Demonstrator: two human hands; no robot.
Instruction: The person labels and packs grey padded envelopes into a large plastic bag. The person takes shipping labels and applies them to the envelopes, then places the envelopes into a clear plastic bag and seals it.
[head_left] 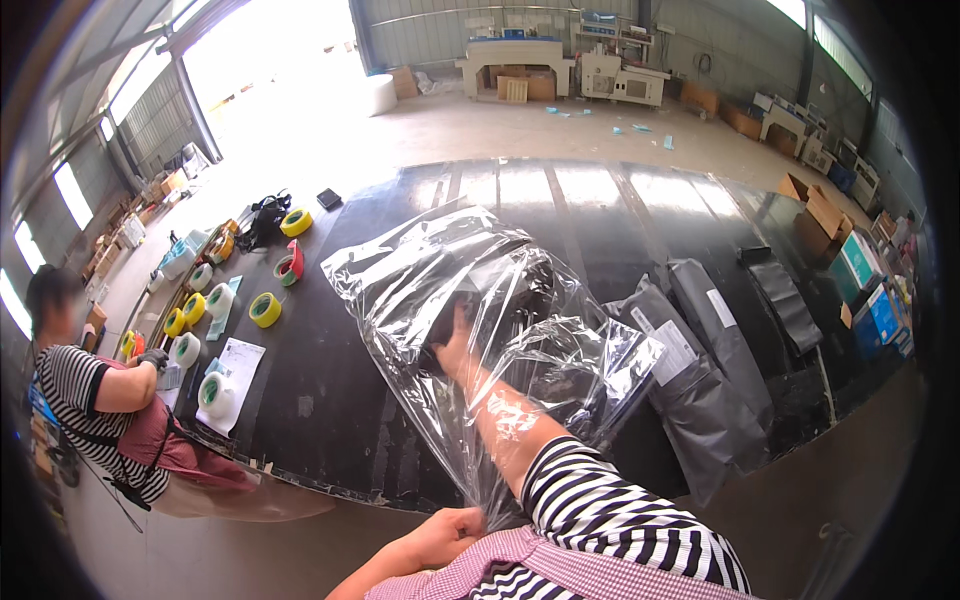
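A large clear plastic bag (410, 290) lies crinkled and glossy over the middle of the black table. My right arm reaches into it, and my right hand (461, 345) is inside, seen through the film. A dark item shows beside that hand, but reflections hide its kind and whether my fingers grip it. At the table's near edge, my left hand (450, 535) is closed on the gathered near end of the bag. Just right of the bag lie grey mailing bags (715, 410) with white labels.
Yellow tape rolls (265, 310) and a white tape roll (215, 394) on paper stand at the table's left. A co-worker (110, 400) stands there. Another dark folded bag (780, 300) lies at right, near cardboard boxes (823, 213) and blue boxes (882, 318). Machines (515, 60) line the far wall.
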